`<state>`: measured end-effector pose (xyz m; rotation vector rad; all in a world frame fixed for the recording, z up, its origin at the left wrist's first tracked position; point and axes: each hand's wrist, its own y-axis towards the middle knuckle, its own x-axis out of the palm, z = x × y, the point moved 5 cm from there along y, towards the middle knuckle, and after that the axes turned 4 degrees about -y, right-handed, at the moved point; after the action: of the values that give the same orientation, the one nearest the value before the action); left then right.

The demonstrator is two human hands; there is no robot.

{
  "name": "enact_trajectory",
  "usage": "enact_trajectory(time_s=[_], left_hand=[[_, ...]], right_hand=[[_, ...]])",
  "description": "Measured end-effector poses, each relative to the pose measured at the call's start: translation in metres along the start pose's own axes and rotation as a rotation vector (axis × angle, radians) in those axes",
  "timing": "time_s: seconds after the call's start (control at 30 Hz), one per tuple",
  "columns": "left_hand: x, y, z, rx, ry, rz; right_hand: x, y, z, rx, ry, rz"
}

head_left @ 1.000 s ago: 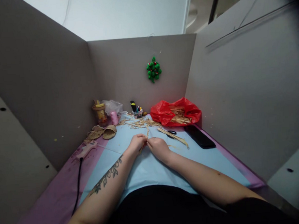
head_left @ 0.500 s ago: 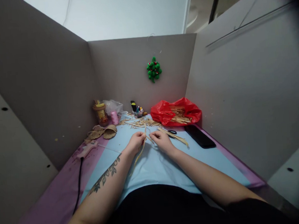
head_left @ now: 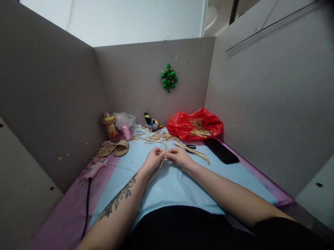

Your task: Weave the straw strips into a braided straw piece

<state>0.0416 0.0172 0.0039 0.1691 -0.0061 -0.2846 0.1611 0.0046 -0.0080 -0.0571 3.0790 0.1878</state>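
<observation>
My left hand (head_left: pixel 154 158) is closed in a pinch on a thin straw strip (head_left: pixel 156 172), whose long end trails down toward me over the blue cloth. A short piece of it stands up above the fingertips. My right hand (head_left: pixel 179 157) is pinched too, its fingertips meeting those of the left at the strip. How the strip runs between the fingers is too small to make out. Just beyond my right hand lie a bundle of straw strips (head_left: pixel 196 152) and black-handled scissors (head_left: pixel 190 147), partly under the bundle.
A red plastic bag (head_left: pixel 180 126) of straw and a black phone-like slab (head_left: pixel 222 151) lie right. Straw scraps (head_left: pixel 156 137) and a pen holder (head_left: pixel 152 126) are at the back. Left are a pink glue gun (head_left: pixel 97 168), woven pieces (head_left: pixel 121 147), pink thread (head_left: pixel 126 132) and a cup (head_left: pixel 110 128). Grey panels enclose the table.
My hands have come together, the right fingertips moving left to meet the left ones. The strip end that hung from my right hand no longer shows. The view has shifted slightly.
</observation>
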Motion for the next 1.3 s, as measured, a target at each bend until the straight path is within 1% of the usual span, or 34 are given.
enact_trajectory(time_s=[0.27, 0.37, 0.47, 0.6, 0.7, 0.77, 0.83, 0.87, 0.9, 0.93, 0.97, 1.03, 1.1, 1.17, 1.23, 1.3], left_hand=[[0.001, -0.002, 0.000, 0.002, -0.023, -0.044], [0.001, -0.002, -0.001, 0.012, -0.006, -0.054], [0.001, -0.001, -0.002, 0.018, 0.020, -0.055], [0.000, 0.000, -0.009, -0.039, 0.008, -0.023], [-0.004, 0.005, -0.011, -0.104, -0.050, 0.012], [-0.008, 0.012, -0.006, -0.126, -0.097, 0.025], [-0.011, 0.022, 0.002, -0.151, -0.124, 0.000], [-0.013, 0.028, 0.006, -0.162, -0.126, -0.008], [-0.015, 0.034, 0.010, -0.168, -0.142, 0.007], [-0.017, 0.039, 0.010, -0.211, -0.164, 0.006], [-0.018, 0.043, 0.009, -0.255, -0.182, 0.004], [-0.020, 0.048, 0.003, -0.298, -0.188, -0.011], [-0.023, 0.049, -0.008, -0.322, -0.183, -0.018], [-0.027, 0.046, -0.021, -0.338, -0.183, -0.019], [-0.032, 0.042, -0.031, -0.346, -0.182, -0.017], [-0.037, 0.040, -0.032, -0.276, -0.161, 0.005]], right_hand=[[-0.002, 0.000, -0.007, -0.160, -0.235, -0.004], [-0.001, 0.000, -0.006, -0.202, -0.333, 0.015], [0.000, 0.001, -0.003, -0.227, -0.377, 0.024], [0.002, 0.002, 0.001, -0.193, -0.314, 0.021], [0.002, 0.010, -0.003, -0.133, -0.259, 0.016], [0.003, 0.021, -0.009, -0.091, -0.227, -0.003], [0.006, 0.036, -0.016, -0.054, -0.178, -0.027], [0.008, 0.044, -0.018, -0.039, -0.143, -0.028], [0.010, 0.051, -0.018, -0.021, -0.105, -0.018], [0.013, 0.057, -0.017, -0.002, -0.058, 0.003], [0.016, 0.062, -0.014, 0.022, -0.010, 0.034], [0.024, 0.066, -0.003, 0.040, 0.042, 0.089], [0.030, 0.064, 0.011, 0.048, 0.069, 0.125], [0.035, 0.059, 0.023, 0.067, 0.067, 0.110], [0.037, 0.055, 0.030, 0.066, 0.057, 0.064], [0.037, 0.051, 0.030, 0.050, 0.040, 0.026]])
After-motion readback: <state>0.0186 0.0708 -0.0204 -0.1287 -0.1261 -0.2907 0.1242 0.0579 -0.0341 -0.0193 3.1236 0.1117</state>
